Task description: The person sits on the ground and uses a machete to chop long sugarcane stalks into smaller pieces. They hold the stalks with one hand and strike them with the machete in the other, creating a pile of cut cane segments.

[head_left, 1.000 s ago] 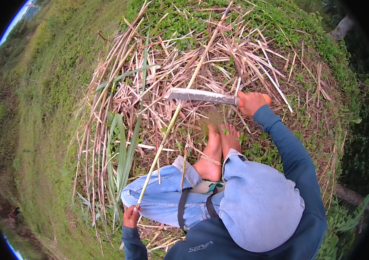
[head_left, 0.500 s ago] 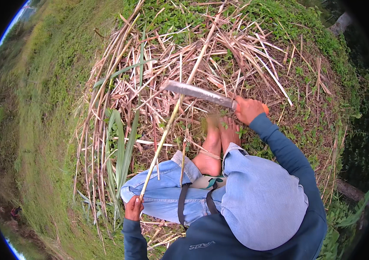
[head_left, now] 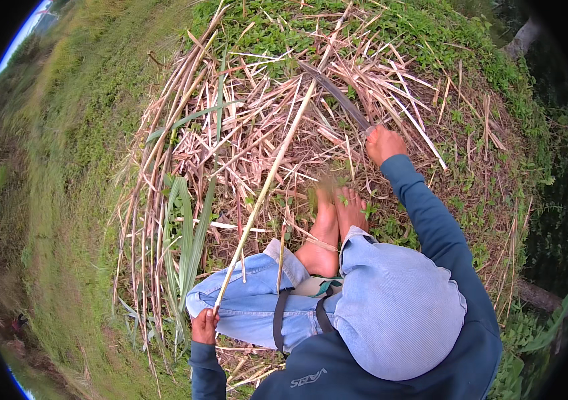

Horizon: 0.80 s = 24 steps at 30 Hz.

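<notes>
A long pale stalk [head_left: 263,189] slants from my left knee up across the litter to the far side. My left hand [head_left: 204,326] is closed around its near end, beside the knee. In my right hand [head_left: 385,145] is the handle of a machete [head_left: 339,97], mostly hidden by the fingers. Its long dark blade points up and left, and its tip end meets or crosses the stalk near the far part; whether it touches cannot be told.
Cut dry stalk pieces [head_left: 390,87] lie scattered beyond my bare feet [head_left: 327,227]. To the left is a bundle of long stalks [head_left: 157,167] with green leaves [head_left: 190,240]. Grass [head_left: 70,200] spreads farther left, and dark foliage [head_left: 557,167] borders the right.
The machete has moved away from me up along the stalk, its blade now tilted more steeply and seen edge-on. My left hand stays at the stalk's near end.
</notes>
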### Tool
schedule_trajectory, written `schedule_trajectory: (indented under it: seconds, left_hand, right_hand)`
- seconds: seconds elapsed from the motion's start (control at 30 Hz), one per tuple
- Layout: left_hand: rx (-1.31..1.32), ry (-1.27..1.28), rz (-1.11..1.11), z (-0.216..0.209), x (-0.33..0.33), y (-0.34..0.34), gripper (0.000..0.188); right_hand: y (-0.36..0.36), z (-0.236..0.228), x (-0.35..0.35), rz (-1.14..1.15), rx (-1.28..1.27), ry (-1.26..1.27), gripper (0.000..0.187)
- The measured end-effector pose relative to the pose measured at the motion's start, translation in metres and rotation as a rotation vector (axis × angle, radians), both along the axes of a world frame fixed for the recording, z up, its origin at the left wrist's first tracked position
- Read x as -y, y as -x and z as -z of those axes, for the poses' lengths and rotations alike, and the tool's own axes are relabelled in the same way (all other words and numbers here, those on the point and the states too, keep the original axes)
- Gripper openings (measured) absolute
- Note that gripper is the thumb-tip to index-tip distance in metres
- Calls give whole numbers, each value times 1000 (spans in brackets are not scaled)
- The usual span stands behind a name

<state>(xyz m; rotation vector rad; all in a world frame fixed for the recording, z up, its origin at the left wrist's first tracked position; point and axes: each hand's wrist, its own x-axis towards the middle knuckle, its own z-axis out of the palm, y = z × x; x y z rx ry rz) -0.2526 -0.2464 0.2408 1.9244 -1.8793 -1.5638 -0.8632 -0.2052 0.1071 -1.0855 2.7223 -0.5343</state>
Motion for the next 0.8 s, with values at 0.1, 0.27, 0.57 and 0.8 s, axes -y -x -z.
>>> schedule_trajectory:
  seconds: [0.1, 0.27, 0.57, 0.8]
  left_hand:
    - [-37, -32, -58, -2, -2, 4, 37]
    - [-44, -36, -35, -4, -3, 6, 39]
    - [-53, -15, -43, -7, -2, -1, 41]
    - [-19, -71, -4, -6, 4, -33, 42]
  right_hand:
    - [-38, -34, -18, -295, 130, -197, 22]
    - [-69, -29, -44, -811, 112, -85, 26]
    - [-30, -34, -19, -418, 95, -225, 26]
    - [32, 2, 11, -39, -4, -146, 25]
